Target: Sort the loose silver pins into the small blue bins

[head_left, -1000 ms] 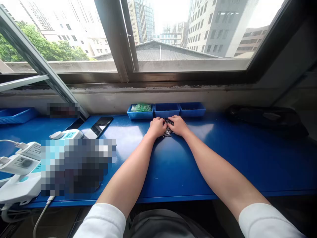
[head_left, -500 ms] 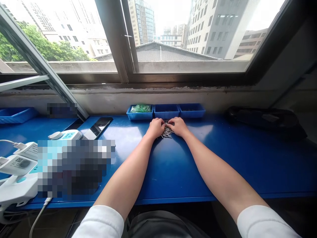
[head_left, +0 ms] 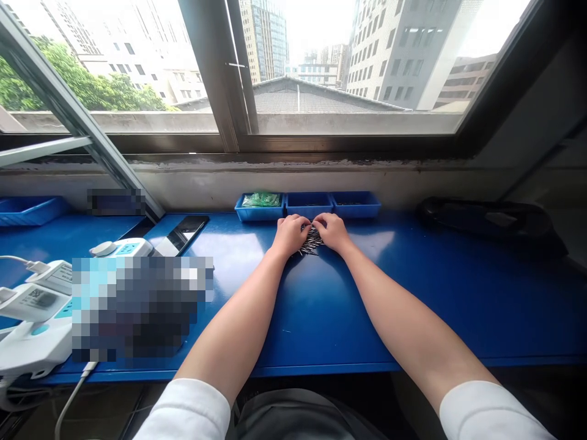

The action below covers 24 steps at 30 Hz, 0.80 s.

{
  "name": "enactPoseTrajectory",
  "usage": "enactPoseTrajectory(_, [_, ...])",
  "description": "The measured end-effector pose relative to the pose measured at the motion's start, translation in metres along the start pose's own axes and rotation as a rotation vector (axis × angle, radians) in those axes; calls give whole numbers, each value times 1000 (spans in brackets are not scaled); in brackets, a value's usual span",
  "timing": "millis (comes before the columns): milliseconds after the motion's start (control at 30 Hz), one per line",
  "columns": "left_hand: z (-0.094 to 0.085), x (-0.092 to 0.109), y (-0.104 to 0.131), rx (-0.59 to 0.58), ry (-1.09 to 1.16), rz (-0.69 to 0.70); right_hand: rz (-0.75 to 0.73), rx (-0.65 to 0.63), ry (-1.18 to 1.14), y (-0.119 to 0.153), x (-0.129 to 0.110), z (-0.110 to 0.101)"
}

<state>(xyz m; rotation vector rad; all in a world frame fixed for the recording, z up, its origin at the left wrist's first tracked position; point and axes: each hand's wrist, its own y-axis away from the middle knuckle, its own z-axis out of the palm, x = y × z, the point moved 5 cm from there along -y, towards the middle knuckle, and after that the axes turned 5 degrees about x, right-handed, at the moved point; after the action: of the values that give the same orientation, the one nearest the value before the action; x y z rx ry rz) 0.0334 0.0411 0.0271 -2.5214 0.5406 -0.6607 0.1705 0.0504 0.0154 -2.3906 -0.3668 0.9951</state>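
A small heap of thin, silvery metal pieces (head_left: 312,244) lies on the blue table, too fine to name their kind. My left hand (head_left: 290,234) rests at the heap's left side, fingers curled and thumb toward the middle. Opposite it, my right hand (head_left: 334,233) curls in from the right side. The fingertips of both hands point toward each other over the far part of the heap. Whatever they pinch is hidden or too small to make out. Just beyond the hands stand the middle blue bin (head_left: 308,214) and the right blue bin (head_left: 358,211), each with dark small contents.
The left blue bin (head_left: 259,215) holds green-tinted clear packets. A phone (head_left: 191,233) lies left on the blue table (head_left: 330,324), beyond a power strip (head_left: 32,342) with plugs and cables. At the right back sits a black bag-like object (head_left: 486,223). A window rises behind.
My right hand's fingers have lifted slightly and shifted a little away from the heap, showing more metal pieces. My left hand has barely moved. The bins stay where they were.
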Motion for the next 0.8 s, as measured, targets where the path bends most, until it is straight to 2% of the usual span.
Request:
enactPoseTrajectory(167, [-6,5,-1,87,37,52,16,25,-68,0,-7,-5])
enactPoseTrajectory(300, [-8,6,0,131,17,55,23,-8,-61,1,-10,-4])
enactPoseTrajectory(500, [-10,6,0,153,-22,29,-24,47,-155,3,-14,-7])
enactPoseTrajectory(633, [-12,1,-1,153,-60,-52,-72,8,-141,4,-21,-6])
enactPoseTrajectory(800, [-13,3,-1,106,-53,-86,-40,9,-172,5,-23,-6])
